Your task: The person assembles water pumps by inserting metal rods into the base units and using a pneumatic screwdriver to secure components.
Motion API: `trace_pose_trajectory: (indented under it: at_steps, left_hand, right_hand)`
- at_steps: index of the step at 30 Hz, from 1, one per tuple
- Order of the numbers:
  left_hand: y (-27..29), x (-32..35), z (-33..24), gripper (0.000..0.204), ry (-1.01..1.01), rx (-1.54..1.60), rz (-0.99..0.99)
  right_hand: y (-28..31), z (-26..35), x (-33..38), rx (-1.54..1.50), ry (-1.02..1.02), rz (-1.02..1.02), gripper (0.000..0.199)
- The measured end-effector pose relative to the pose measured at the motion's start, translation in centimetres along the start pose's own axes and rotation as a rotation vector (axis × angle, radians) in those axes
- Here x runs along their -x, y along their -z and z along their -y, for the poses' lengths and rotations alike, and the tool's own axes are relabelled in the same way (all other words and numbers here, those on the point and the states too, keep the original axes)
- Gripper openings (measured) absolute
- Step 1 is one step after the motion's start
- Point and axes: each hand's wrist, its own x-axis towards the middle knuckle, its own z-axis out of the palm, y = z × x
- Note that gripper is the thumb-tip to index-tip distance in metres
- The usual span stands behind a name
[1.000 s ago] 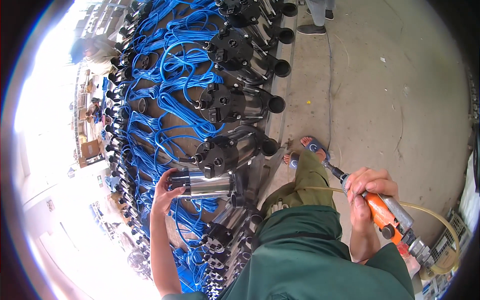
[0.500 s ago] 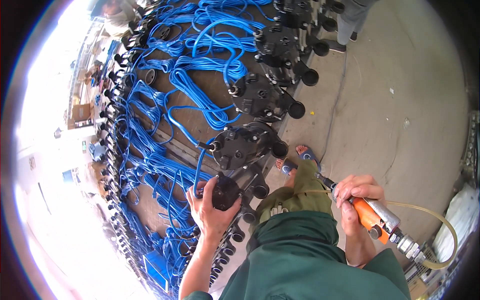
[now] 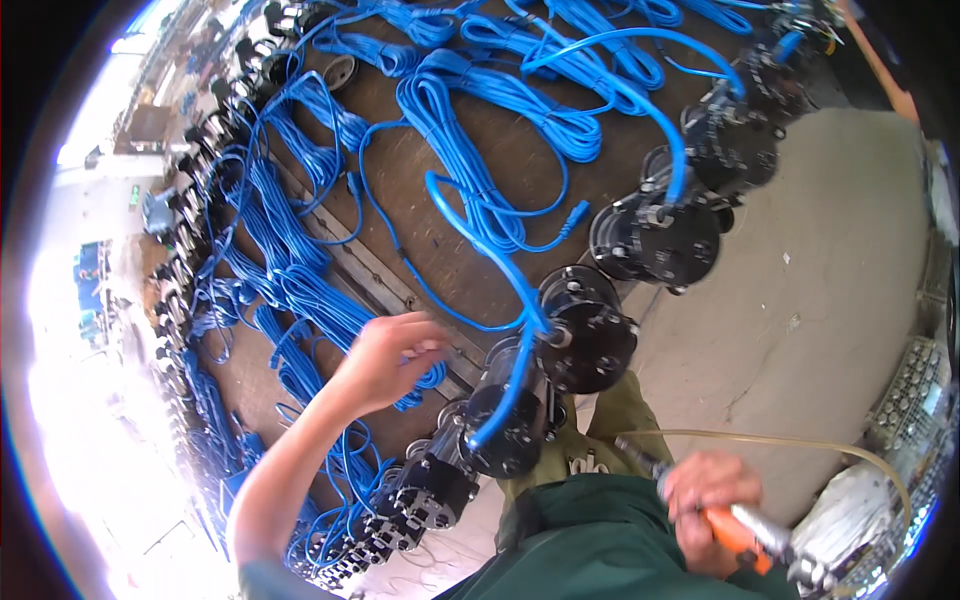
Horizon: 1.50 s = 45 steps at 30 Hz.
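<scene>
My right hand is wrapped round an orange-and-silver air screwdriver, whose dark bit points up and left, toward my trousers. A pale yellow air hose arches behind it. My left hand hovers over the bench, fingers loosely bent and a little blurred, nothing visible in them. To its right stands a black cylindrical unit with a blue cable across its top. Another black unit is just beyond, with the cable running to its cap. Under the left hand lies a coiled blue cable bundle.
More black units line the bench's near edge, and a far row curves along the left. Tied blue cable coils cover much of the brown bench top. At right, a white bag lies beside a crate of metal parts.
My left hand has let go of the black unit's top and lifted away to the left. The view has shifted closer over the bench. The right hand still grips the air screwdriver.
</scene>
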Motion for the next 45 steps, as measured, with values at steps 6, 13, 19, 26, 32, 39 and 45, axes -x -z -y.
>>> trace_pose_trajectory:
  at_steps: [6, 13, 19, 26, 32, 39, 45]
  left_hand:
    - [-9.5, -6.0, 10.4, 0.025, -0.315, -0.033, 0.336]
    - [-10.2, -8.6, 12.2, 0.016, -0.463, 0.127, 0.321]
    - [-10.1, -10.0, 12.1, 0.013, -0.518, -0.044, 0.422]
    - [-10.5, -10.3, 12.2, 0.014, -0.601, -0.057, 0.401]
    - [-10.6, -10.3, 12.5, 0.014, -0.575, 0.109, 0.396]
    - [-11.0, -9.3, 12.8, 0.014, -0.631, 0.038, 0.263]
    - [-11.5, -8.7, 13.0, 0.009, -0.608, 0.195, 0.154]
  right_hand:
    - [-7.0, 1.8, -4.1, -0.401, -0.031, 0.369, 0.013]
    - [-11.7, -0.4, -6.1, -0.430, -0.063, 0.413, 0.005]
    - [-13.1, -1.4, -6.4, -0.281, -0.121, 0.424, 0.008]
    - [-13.1, -2.0, -6.7, -0.301, -0.071, 0.465, 0.007]
    - [-13.1, -2.3, -6.9, -0.309, -0.036, 0.489, 0.010]
    - [-13.1, -2.2, -6.5, -0.266, -0.146, 0.509, 0.009]
    - [-13.4, -2.6, -6.7, -0.255, -0.154, 0.521, 0.007]
